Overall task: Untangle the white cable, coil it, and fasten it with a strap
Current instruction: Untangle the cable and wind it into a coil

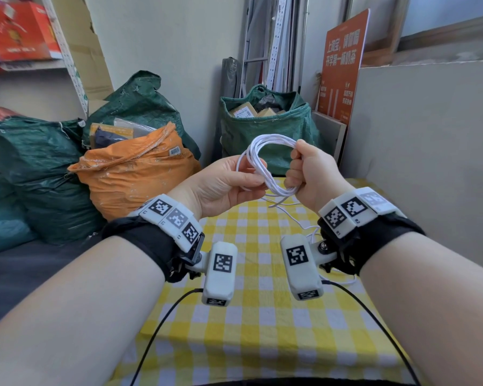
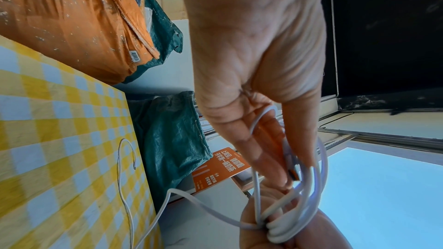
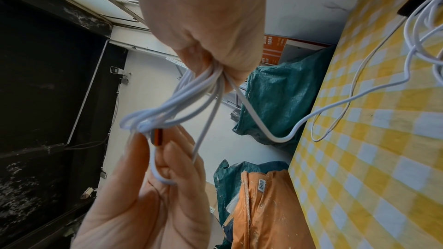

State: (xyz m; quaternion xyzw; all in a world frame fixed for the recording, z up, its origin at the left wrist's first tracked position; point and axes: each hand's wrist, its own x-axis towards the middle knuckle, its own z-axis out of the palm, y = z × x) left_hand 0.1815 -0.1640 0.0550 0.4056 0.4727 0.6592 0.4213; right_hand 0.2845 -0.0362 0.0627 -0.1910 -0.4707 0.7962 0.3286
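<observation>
The white cable point(image 1: 271, 141) is gathered into a coil of several loops and held in the air over the yellow-checked table point(image 1: 262, 330). My right hand point(image 1: 307, 168) grips the coil's right side in a closed fist. My left hand point(image 1: 248, 176) pinches the left side between thumb and fingers. In the right wrist view a small orange piece point(image 3: 158, 136) on the cable sits between the left thumb and fingers. A loose tail point(image 3: 359, 97) hangs from the right fist and lies in curves on the table. No strap is in view.
An orange sack point(image 1: 134, 179) and green sacks point(image 1: 265, 126) stand close behind and left of the table. A grey wall point(image 1: 430, 162) rises along the table's right side, with an orange sign point(image 1: 340, 65) behind it. Black leads run from the wrist cameras.
</observation>
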